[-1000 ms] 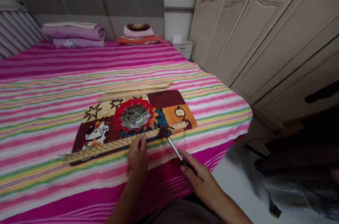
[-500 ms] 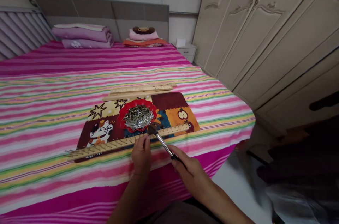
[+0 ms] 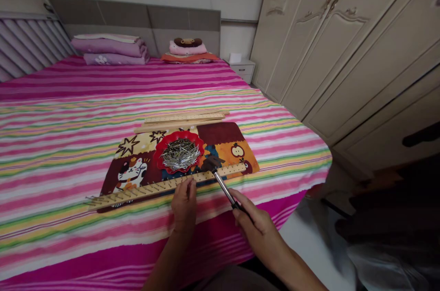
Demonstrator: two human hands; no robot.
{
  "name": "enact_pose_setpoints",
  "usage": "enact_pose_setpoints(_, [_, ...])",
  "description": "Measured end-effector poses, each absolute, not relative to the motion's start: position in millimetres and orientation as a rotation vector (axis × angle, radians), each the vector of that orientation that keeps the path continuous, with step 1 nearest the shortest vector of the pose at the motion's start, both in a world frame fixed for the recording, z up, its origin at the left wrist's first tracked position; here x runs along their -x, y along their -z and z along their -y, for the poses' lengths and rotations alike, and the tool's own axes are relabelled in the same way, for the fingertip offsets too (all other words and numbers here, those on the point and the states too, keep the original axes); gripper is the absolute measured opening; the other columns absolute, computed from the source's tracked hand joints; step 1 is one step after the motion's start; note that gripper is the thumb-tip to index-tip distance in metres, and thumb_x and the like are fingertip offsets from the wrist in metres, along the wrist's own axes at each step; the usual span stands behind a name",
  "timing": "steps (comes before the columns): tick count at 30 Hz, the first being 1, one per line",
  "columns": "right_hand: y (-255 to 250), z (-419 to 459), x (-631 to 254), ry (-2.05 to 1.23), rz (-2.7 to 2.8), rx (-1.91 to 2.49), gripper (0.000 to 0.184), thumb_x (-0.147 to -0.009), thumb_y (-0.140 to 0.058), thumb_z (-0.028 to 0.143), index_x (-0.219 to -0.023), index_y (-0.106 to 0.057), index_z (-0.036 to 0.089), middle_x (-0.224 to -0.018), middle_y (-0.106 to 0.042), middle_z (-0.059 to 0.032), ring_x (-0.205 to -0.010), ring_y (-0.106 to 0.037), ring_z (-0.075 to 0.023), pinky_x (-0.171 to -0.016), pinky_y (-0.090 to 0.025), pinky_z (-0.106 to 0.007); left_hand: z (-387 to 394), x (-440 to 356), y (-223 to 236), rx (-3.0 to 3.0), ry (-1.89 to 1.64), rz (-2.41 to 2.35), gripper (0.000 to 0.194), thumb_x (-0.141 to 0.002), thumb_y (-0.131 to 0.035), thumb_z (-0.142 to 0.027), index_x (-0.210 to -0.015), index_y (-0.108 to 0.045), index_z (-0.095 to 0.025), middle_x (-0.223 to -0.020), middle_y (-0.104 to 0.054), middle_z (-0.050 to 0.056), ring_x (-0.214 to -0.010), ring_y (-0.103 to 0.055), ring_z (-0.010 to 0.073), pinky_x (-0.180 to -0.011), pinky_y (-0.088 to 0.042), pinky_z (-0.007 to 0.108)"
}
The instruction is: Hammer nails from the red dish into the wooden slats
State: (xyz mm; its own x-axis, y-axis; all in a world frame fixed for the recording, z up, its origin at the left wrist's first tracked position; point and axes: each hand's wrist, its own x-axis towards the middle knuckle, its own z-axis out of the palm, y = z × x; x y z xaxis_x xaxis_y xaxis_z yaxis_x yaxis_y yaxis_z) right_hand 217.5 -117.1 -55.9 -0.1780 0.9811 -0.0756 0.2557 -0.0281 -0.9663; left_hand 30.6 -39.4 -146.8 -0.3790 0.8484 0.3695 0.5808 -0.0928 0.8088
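Observation:
My right hand is wrapped round the black grip of a hammer, whose dark head is over the wooden strip, right of my left hand. The fingers of my left hand are pinched together at the strip's near edge; what they hold, if anything, is too small to make out. A row of nails stands along the wooden strip, many of them leaning at its left part. Just behind the strip, a red scalloped dish holds a heap of loose nails.
Under the dish and strip lies a patterned mat with a cat picture. More wooden strips lie behind it on the striped bedspread. Folded bedding is stacked by the headboard. A wardrobe stands at the right.
The hammer in my right hand has moved right and slightly up, away from my left fingers. My left hand stays pinched at nearly the same spot on the strip.

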Motion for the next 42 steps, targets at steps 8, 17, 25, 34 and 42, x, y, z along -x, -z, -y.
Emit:
enact_pose_setpoints(8, [75,126,-230,-1.373,0.972,1.474,0.061,-0.080,-0.056,0.047,-0.135,-0.050,0.022,-0.055,-0.045,0.0066,-0.039,-0.033,-0.0067,-0.037,-0.029,-0.019,69,-16,137,-1.983,-1.456,-1.908,0.020,-0.086,-0.049,-0.032,-0.095,-0.063,-0.020,-0.086,-0.067,0.006,-0.084,-0.062,0.0181,-0.078,-0.047,0.031])
enact_pose_setpoints(17, [57,126,-243,-1.292,0.658,1.483,0.078,-0.071,-0.064,0.046,-0.141,-0.038,0.023,-0.060,-0.052,0.0075,-0.038,-0.040,-0.0064,-0.030,-0.028,-0.015,27,-37,85,-2.458,-0.689,-1.971,0.038,-0.074,-0.055,-0.015,-0.111,-0.061,-0.018,-0.112,-0.062,0.014,-0.106,-0.051,0.0293,-0.092,-0.034,0.045])
enact_pose_setpoints(25, [57,134,-238,-1.317,0.598,1.575,0.082,-0.063,-0.070,0.053,-0.136,-0.044,0.027,-0.058,-0.053,0.0073,-0.039,-0.042,-0.0073,-0.032,-0.027,-0.015,2,-41,66,-2.361,-0.098,-1.889,0.028,-0.073,-0.045,-0.005,-0.090,-0.065,-0.015,-0.095,-0.068,0.016,-0.098,-0.056,0.0278,-0.086,-0.032,0.044])
enact_pose_setpoints(34, [52,131,-236,-1.298,0.635,1.582,0.085,-0.064,-0.069,0.054,-0.138,-0.042,0.026,-0.058,-0.053,0.0068,-0.039,-0.041,-0.0077,-0.031,-0.027,-0.016,9,-20,68,-2.350,-0.148,-1.867,0.025,-0.068,-0.047,-0.003,-0.081,-0.063,-0.017,-0.090,-0.069,0.013,-0.092,-0.060,0.0246,-0.092,-0.028,0.044])
enact_pose_setpoints(42, [61,126,-235,-1.344,0.607,1.540,0.082,-0.066,-0.067,0.049,-0.140,-0.040,0.025,-0.054,-0.051,0.0087,-0.035,-0.038,-0.0059,-0.031,-0.025,-0.014,16,54,79,-2.394,-0.240,-2.013,0.018,-0.067,-0.048,-0.009,-0.072,-0.060,-0.022,-0.076,-0.068,0.007,-0.083,-0.061,0.0241,-0.090,-0.028,0.044])
